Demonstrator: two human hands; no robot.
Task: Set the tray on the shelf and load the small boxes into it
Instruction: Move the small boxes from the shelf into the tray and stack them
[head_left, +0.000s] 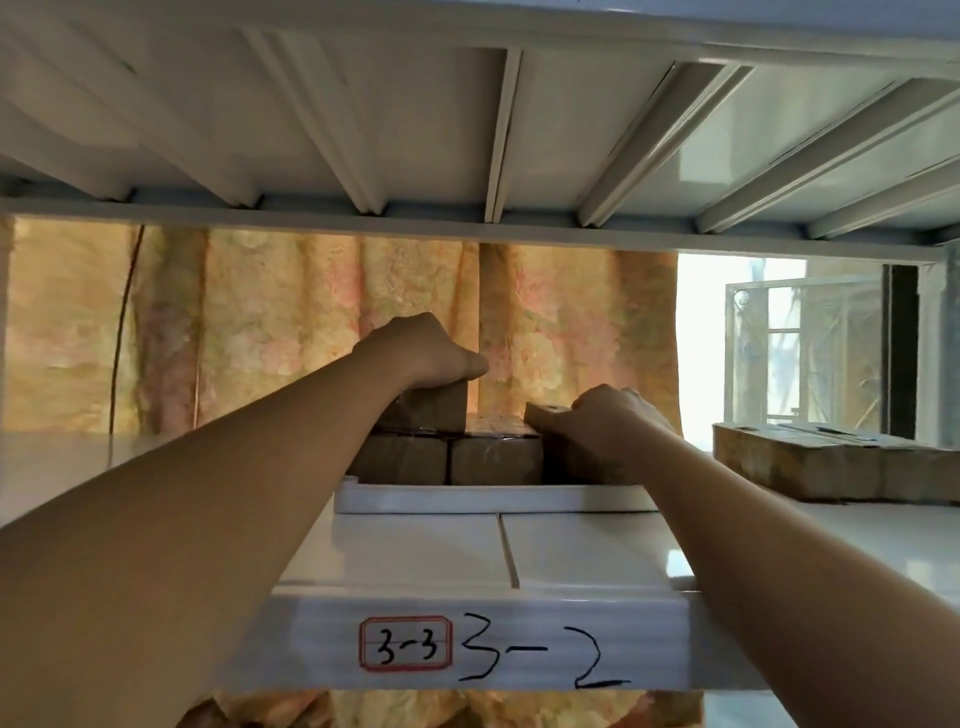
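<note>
The tray (488, 499) sat on the shelf (415, 551), set back from the front lip that bore the handwritten label (405, 649), so I judged the first part of the job done and the loading well along. A bottom row of small boxes (496, 460) stood inside it, side by side and touching. My left hand (421, 353) was curled over the top of an upper box (431, 410) on the second layer at the left, gripping it from above. My right hand (608, 421) gripped a tilted box (543, 415) at the right end, one corner raised above the row. Whether its underside touched the boxes below I could not tell, since my hand hid that. The step in hand was seating these two on the second layer. The next move, as I read it, called for levelling the tilted box, lowering it flush beside its neighbours, then letting go with both hands without nudging the stack. A larger carton (831, 462) lay well apart on the right of the shelf, with a flowered curtain (260, 322) behind
</note>
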